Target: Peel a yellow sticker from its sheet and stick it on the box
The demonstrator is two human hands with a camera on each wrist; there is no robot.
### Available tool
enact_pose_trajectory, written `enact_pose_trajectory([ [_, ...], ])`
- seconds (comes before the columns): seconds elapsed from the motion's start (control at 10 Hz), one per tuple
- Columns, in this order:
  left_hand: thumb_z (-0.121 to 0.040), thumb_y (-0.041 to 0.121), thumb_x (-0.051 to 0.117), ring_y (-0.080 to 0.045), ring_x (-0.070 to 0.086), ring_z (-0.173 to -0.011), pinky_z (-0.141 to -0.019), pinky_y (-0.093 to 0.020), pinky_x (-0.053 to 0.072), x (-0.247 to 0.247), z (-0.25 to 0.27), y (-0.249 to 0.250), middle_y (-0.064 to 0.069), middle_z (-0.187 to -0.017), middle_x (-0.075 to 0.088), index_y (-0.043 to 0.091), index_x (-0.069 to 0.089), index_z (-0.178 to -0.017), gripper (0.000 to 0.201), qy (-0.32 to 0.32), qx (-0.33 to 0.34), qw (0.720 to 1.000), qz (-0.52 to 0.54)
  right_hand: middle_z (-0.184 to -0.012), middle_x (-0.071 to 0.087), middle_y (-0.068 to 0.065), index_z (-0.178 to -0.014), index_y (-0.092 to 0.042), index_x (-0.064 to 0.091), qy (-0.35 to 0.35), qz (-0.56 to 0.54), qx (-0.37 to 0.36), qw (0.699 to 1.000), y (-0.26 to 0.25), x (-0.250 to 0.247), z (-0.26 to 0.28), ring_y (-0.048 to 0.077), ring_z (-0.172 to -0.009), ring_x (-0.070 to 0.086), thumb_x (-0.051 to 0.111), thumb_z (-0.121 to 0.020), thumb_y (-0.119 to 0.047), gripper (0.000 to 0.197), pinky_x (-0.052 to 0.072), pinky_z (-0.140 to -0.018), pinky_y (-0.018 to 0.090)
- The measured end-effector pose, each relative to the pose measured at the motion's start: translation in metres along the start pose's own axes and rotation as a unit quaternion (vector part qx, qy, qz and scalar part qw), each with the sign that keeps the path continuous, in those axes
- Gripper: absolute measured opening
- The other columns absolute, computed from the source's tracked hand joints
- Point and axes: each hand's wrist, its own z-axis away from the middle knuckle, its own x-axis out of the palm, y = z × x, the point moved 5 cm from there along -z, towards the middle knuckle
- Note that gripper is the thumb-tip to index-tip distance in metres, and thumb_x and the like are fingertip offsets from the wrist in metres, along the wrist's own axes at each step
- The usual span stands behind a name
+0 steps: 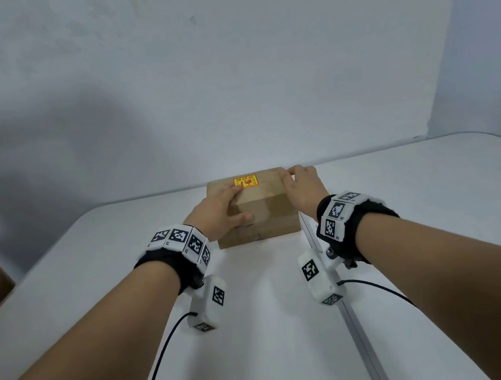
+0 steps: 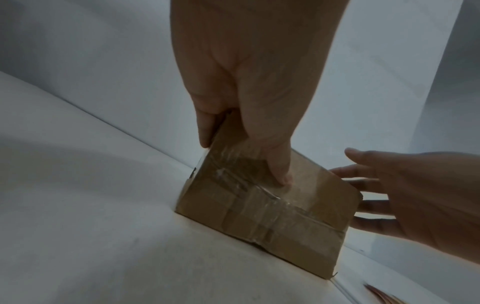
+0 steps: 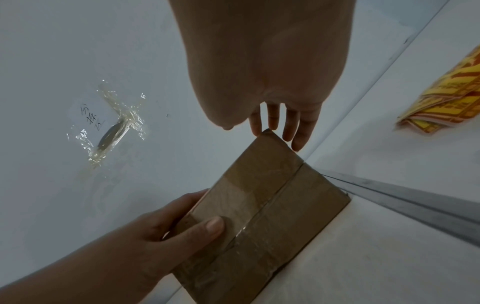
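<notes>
On the white table (image 1: 93,278), from the head view, a yellow sticker (image 1: 245,181) lay atop the cardboard box (image 1: 265,210); sticking looked done, pressing next. Left wrist: left hand (image 2: 249,102) clasped the box. Right wrist: right hand (image 3: 275,98) spread, empty, fingertips (image 3: 257,127) touching its corner, sticker sheets (image 3: 446,102) nearby.

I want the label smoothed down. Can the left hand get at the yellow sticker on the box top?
Probably yes: the left hand already lies on the box, fingertips beside the yellow sticker, nothing between them.
</notes>
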Motion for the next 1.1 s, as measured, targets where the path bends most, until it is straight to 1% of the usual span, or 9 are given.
enact_pose_trajectory([
  [0.1,-0.085,0.048,0.062,-0.023,0.038,-0.137,-0.109,-0.033,0.031,0.001,-0.013,-0.001,0.005,-0.157,0.028,0.027,0.026,-0.15,0.077,0.004,0.001,1.0,0.001,-0.14,0.036,0.013,-0.13,-0.009,0.049,-0.004,0.005,-0.014,1.0,-0.006,0.005,-0.011,0.036,-0.123,0.049,0.035,-0.098,-0.041,0.048,0.039,-0.107,0.046],
  [0.2,-0.086,0.051,0.059,-0.027,0.04,-0.136,-0.11,-0.034,0.032,0.005,-0.027,-0.005,0.005,-0.159,0.021,0.027,0.023,-0.15,0.078,0.002,0.0,1.0,-0.015,-0.142,0.037,0.013,-0.132,-0.009,0.048,-0.011,0.046,-0.031,0.998,-0.013,0.01,-0.022,0.033,-0.127,0.043,0.033,-0.1,-0.037,0.046,0.037,-0.108,0.042],
  [0.4,-0.082,0.059,0.057,-0.035,0.043,-0.132,-0.111,-0.042,0.035,0.013,-0.06,-0.016,0.008,-0.16,0.016,0.03,0.02,-0.15,0.082,0.002,-0.016,0.999,-0.03,-0.147,0.029,0.01,-0.134,-0.008,0.045,0.008,0.085,-0.034,0.996,-0.013,0.017,-0.042,0.039,-0.127,0.04,0.039,-0.099,-0.036,0.045,0.038,-0.105,0.045],
  [0.6,-0.086,0.054,0.056,-0.026,0.033,-0.141,-0.114,-0.038,0.03,0.014,-0.084,-0.015,0.007,-0.162,0.012,0.034,0.018,-0.15,0.077,-0.011,-0.006,0.999,-0.034,-0.147,0.028,0.007,-0.133,-0.012,0.044,0.025,0.106,-0.036,0.993,-0.01,0.018,-0.053,0.038,-0.125,0.041,0.042,-0.098,-0.036,0.043,0.041,-0.101,0.046],
  [0.7,-0.087,0.05,0.057,-0.023,0.031,-0.143,-0.113,-0.036,0.03,0.013,-0.085,-0.012,0.005,-0.162,0.011,0.032,0.017,-0.151,0.077,-0.003,0.002,1.0,-0.027,-0.148,0.028,0.007,-0.134,-0.011,0.045,0.027,0.109,-0.036,0.993,-0.01,0.013,-0.054,0.038,-0.126,0.039,0.043,-0.097,-0.036,0.044,0.04,-0.102,0.047],
  [0.8,-0.085,0.052,0.058,-0.029,0.037,-0.139,-0.113,-0.042,0.032,0.012,-0.08,-0.013,0.004,-0.162,0.009,0.036,0.012,-0.151,0.081,0.008,0.009,0.999,-0.035,-0.149,0.027,0.006,-0.135,-0.011,0.044,0.024,0.124,-0.038,0.991,-0.011,0.005,-0.053,0.037,-0.128,0.038,0.045,-0.097,-0.037,0.046,0.039,-0.104,0.048],
  [0.9,-0.084,0.062,0.05,-0.036,0.033,-0.139,-0.115,-0.053,0.022,0.007,-0.073,-0.011,0.009,-0.163,0.003,0.045,0.008,-0.148,0.079,0.033,-0.011,0.995,-0.095,-0.148,0.027,0.006,-0.134,-0.012,0.045,0.028,0.136,-0.037,0.99,-0.009,-0.004,-0.05,0.036,-0.128,0.038,0.046,-0.095,-0.033,0.044,0.039,-0.103,0.046],
  [1.0,-0.09,0.052,0.048,-0.03,0.018,-0.147,-0.116,-0.059,0.01,-0.005,-0.059,0.004,0.01,-0.163,0.002,0.045,0.009,-0.149,0.071,0.039,0.002,0.997,-0.07,-0.148,0.028,0.006,-0.132,-0.012,0.046,0.038,0.13,-0.044,0.99,-0.012,-0.012,-0.039,0.035,-0.127,0.038,0.047,-0.094,-0.03,0.041,0.039,-0.102,0.045],
  [1.1,-0.091,0.038,0.051,-0.028,0.015,-0.148,-0.116,-0.059,0.009,-0.017,-0.051,0.023,0.01,-0.163,0.002,0.044,0.007,-0.149,0.073,0.052,0.034,0.996,-0.06,-0.146,0.03,0.005,-0.129,-0.013,0.048,0.061,0.116,-0.066,0.989,-0.019,-0.018,-0.032,0.034,-0.126,0.04,0.048,-0.094,-0.027,0.038,0.04,-0.1,0.044],
])
